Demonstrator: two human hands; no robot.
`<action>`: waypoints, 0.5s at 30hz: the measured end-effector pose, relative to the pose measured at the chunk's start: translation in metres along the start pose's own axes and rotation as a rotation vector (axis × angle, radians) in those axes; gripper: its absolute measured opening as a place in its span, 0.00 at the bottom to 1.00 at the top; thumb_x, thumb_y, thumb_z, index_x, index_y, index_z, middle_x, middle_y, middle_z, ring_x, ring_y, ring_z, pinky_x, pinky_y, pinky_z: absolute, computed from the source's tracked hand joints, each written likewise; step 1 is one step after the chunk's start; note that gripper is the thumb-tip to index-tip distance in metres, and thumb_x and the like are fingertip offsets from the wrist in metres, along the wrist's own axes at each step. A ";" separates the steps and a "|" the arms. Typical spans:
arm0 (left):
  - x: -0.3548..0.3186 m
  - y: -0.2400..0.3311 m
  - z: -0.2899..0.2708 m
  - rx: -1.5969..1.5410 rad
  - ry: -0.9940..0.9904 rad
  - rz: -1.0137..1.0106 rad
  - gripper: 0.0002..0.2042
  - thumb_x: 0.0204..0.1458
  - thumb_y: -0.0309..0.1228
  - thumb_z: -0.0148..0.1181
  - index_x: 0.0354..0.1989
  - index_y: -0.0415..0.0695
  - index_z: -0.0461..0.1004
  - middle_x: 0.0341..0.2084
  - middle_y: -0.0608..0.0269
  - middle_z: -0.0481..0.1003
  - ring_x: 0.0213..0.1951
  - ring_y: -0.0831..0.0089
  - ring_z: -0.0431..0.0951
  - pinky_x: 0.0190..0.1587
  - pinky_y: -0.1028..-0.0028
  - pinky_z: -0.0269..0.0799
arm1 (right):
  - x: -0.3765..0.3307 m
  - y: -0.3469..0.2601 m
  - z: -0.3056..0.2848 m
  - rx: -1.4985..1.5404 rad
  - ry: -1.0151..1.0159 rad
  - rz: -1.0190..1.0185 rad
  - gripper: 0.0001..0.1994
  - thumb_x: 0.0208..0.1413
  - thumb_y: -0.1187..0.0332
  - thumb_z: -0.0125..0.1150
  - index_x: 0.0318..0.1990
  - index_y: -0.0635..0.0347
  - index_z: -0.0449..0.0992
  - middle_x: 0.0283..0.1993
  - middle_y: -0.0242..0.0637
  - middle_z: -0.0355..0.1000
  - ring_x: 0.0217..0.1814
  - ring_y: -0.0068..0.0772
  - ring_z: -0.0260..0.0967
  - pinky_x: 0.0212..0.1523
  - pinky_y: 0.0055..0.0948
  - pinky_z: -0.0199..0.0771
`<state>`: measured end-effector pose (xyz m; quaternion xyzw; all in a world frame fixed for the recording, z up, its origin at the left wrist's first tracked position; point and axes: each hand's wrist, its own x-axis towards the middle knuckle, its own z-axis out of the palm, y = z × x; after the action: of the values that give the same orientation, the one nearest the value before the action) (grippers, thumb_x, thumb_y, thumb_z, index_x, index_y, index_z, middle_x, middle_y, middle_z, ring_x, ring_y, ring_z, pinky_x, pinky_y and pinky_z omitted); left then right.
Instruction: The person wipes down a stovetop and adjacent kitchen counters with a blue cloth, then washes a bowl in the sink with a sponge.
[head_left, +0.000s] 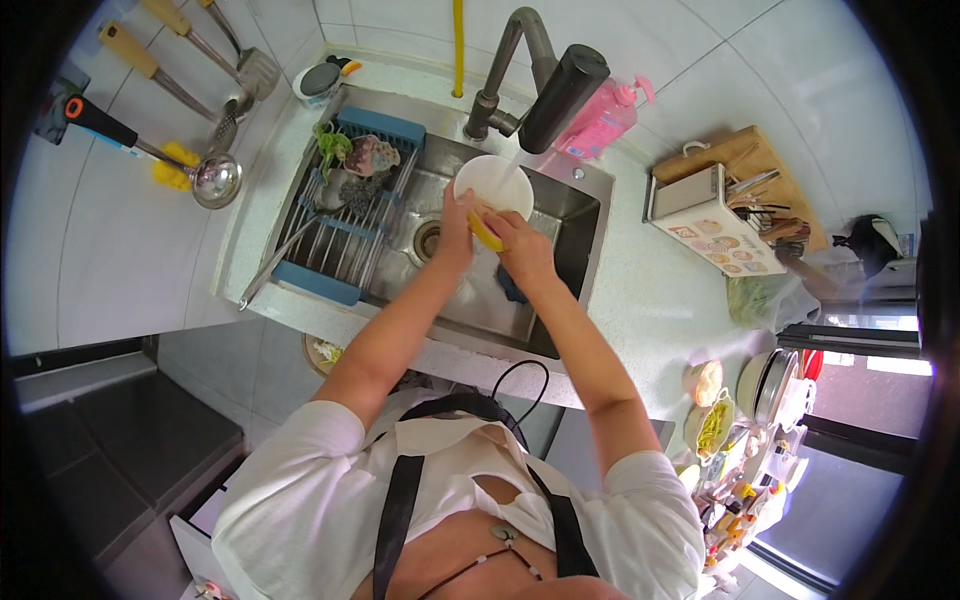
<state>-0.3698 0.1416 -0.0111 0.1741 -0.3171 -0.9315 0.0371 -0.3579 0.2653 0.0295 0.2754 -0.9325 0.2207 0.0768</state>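
Over the sink (470,318) a white bowl (490,178) is tilted under the faucet, its inside facing up. My left hand (456,236) is closed on the bowl's near left side. In my right hand (527,252) is a yellow sponge (485,231), pressed against the bowl's near rim. A thin stream of water falls from the black faucet head (565,98) into the bowl. Part of the bowl's rim is hidden behind my fingers. A dark cloth (510,284) lies in the sink below my right wrist.
A drying rack (325,282) spans the sink's left side, holding greens, a scrubber and a long-handled utensil. Pink soap bottle (603,118) stands behind the sink. A cutlery holder (715,235) sits on the right counter; utensils, including a ladle (215,180), hang on the left wall.
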 end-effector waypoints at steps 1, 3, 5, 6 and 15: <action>0.003 0.014 -0.005 0.047 -0.041 -0.050 0.18 0.49 0.30 0.49 0.51 0.44 0.63 0.41 0.58 0.70 0.44 0.67 0.70 0.48 0.69 0.65 | -0.001 0.000 -0.013 -0.073 -0.061 -0.034 0.20 0.39 0.74 0.58 0.43 0.42 0.73 0.43 0.26 0.69 0.31 0.39 0.72 0.27 0.32 0.74; 0.004 0.035 -0.003 0.168 -0.110 -0.148 0.18 0.49 0.30 0.49 0.50 0.43 0.63 0.39 0.59 0.70 0.43 0.67 0.71 0.47 0.69 0.66 | -0.001 0.016 -0.022 -0.082 -0.049 -0.154 0.16 0.43 0.73 0.55 0.42 0.42 0.73 0.44 0.26 0.68 0.29 0.37 0.72 0.25 0.31 0.73; 0.005 0.033 -0.003 0.113 -0.128 -0.118 0.17 0.49 0.31 0.49 0.48 0.43 0.64 0.39 0.60 0.70 0.43 0.68 0.71 0.46 0.70 0.67 | 0.005 0.021 -0.024 -0.127 -0.017 -0.244 0.14 0.45 0.71 0.55 0.41 0.42 0.73 0.43 0.26 0.68 0.25 0.35 0.72 0.22 0.29 0.72; 0.006 0.029 -0.001 0.083 -0.141 -0.107 0.16 0.50 0.31 0.50 0.48 0.43 0.65 0.39 0.60 0.70 0.43 0.69 0.71 0.46 0.70 0.67 | 0.005 0.015 -0.021 -0.085 0.044 -0.200 0.14 0.45 0.70 0.55 0.41 0.42 0.73 0.42 0.26 0.68 0.25 0.35 0.72 0.22 0.29 0.72; 0.006 0.027 -0.008 0.217 -0.023 -0.258 0.19 0.50 0.37 0.53 0.48 0.42 0.65 0.40 0.59 0.71 0.42 0.68 0.74 0.44 0.69 0.71 | 0.006 0.016 -0.032 -0.103 -0.124 -0.121 0.14 0.42 0.67 0.60 0.40 0.45 0.75 0.41 0.25 0.71 0.31 0.36 0.72 0.26 0.31 0.73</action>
<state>-0.3734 0.1143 -0.0026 0.2056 -0.3914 -0.8907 -0.1057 -0.3708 0.2888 0.0535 0.3402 -0.9272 0.1500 0.0462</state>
